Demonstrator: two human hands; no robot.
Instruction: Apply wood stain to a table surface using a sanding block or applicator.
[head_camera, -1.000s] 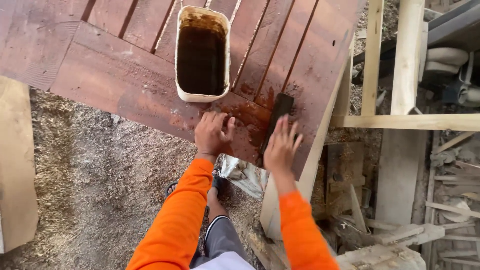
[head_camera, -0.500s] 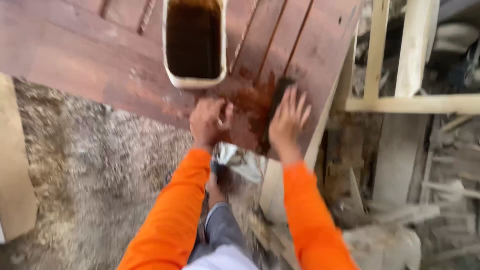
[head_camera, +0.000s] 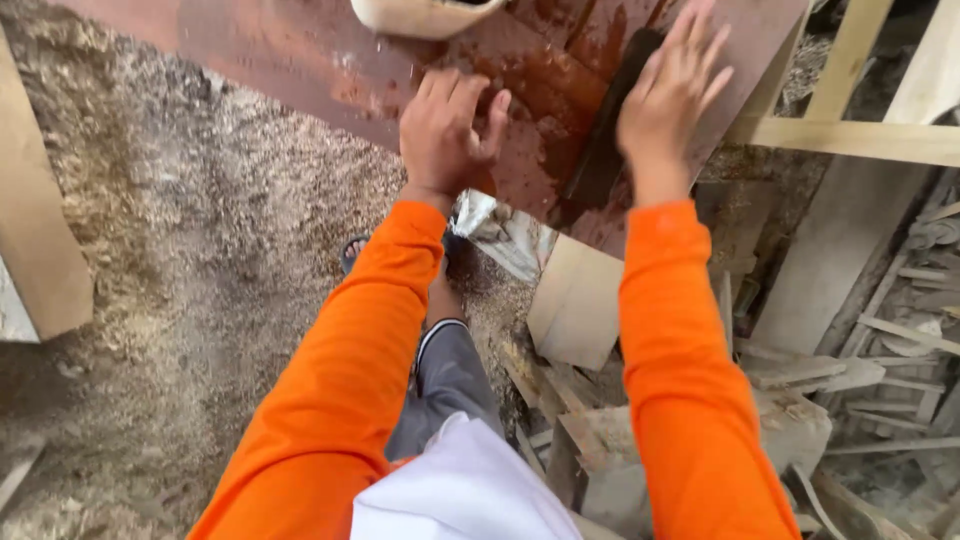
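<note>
Head view shows a reddish-brown stained wooden panel (head_camera: 300, 60) across the far side, wet with stain near its near edge, above a sawdust-strewn floor (head_camera: 190, 260). The right hand (head_camera: 672, 92), fingers spread, lies flat over a dark brush (head_camera: 608, 140) on the panel. Just left, the left hand (head_camera: 448, 130) rests on the wet wood, fingers curled together. A cream container (head_camera: 420, 15) sits at the far edge.

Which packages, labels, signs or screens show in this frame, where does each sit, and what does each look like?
No labels, signs or screens show.
Container: top edge, on the red-brown stained panel just beyond the left hand; cream plastic, rounded rim, only its near end visible.
Crumpled wrapper: on the sawdust floor under the panel's edge; shiny, silvery-white, possibly a bag.
</note>
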